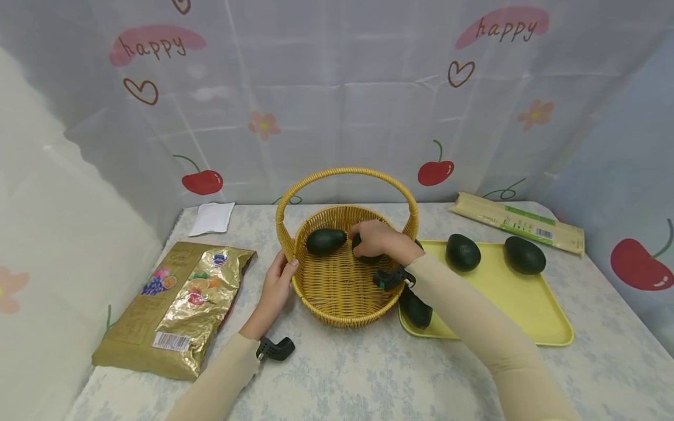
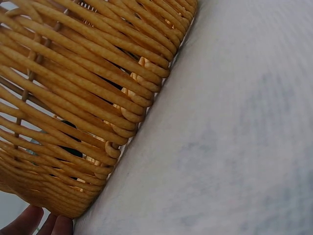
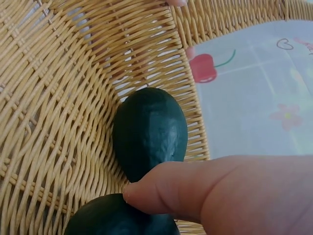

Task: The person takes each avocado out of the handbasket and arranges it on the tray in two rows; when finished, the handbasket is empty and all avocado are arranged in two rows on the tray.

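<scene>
A yellow wicker basket (image 1: 344,318) with a tall arched handle stands in the middle of the table. My left hand (image 1: 277,283) holds its left side, thumb over the rim and fingers against the outer wall. Inside the basket, my right hand (image 1: 376,240) grips a dark green avocado (image 1: 363,251), partly covered by the fingers. The right wrist view shows the thumb pressed on this avocado (image 3: 115,218). Another avocado (image 1: 325,241) lies in the basket's left part, close beside the gripped one. The left wrist view shows the basket's woven wall (image 2: 88,88) and a few fingertips.
Right of the basket, a yellow tray (image 1: 513,310) carries several avocados, one (image 1: 416,309) beside the basket and two (image 1: 463,252) along the far edge. Behind it lies a long beige packet (image 1: 518,225). A gold bag (image 1: 179,310) and a white packet (image 1: 212,218) lie at left.
</scene>
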{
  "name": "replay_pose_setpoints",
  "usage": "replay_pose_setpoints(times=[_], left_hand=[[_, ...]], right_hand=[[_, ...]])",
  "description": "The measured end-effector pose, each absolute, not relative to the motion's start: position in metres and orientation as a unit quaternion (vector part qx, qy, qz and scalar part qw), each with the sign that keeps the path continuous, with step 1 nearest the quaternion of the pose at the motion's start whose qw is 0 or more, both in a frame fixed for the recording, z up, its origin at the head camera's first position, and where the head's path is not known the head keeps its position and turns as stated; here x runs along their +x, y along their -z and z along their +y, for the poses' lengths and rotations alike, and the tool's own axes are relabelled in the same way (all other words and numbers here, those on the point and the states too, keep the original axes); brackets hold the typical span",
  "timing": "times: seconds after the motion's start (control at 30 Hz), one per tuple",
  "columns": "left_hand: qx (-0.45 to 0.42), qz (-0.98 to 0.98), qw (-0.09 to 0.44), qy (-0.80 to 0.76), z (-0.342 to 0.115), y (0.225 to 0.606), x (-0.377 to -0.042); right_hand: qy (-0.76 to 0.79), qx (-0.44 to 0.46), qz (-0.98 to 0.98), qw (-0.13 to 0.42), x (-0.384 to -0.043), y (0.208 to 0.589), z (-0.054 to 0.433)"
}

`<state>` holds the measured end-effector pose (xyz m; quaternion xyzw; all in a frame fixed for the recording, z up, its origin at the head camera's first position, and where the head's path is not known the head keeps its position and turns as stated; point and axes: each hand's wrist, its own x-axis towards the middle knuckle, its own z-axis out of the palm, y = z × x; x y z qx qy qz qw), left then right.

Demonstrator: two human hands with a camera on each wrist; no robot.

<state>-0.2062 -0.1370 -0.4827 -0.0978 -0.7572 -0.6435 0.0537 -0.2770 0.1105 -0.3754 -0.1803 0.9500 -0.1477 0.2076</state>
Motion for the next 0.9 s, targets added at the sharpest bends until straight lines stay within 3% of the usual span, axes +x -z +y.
replay_pose_setpoints(times=[0.53, 0.9], left_hand=[[-0.1, -0.764, 0.058, 0.635, -0.138, 0.486, -0.207], [-0.1, -0.759, 0.05, 0.642, -0.138, 0.484, -0.206]], right_hand=[[0.138, -0.207, 0.948, 0.198, -0.262, 0.362, 0.113], [0.169, -0.28, 0.926, 0.19, -0.244, 0.346, 0.128]])
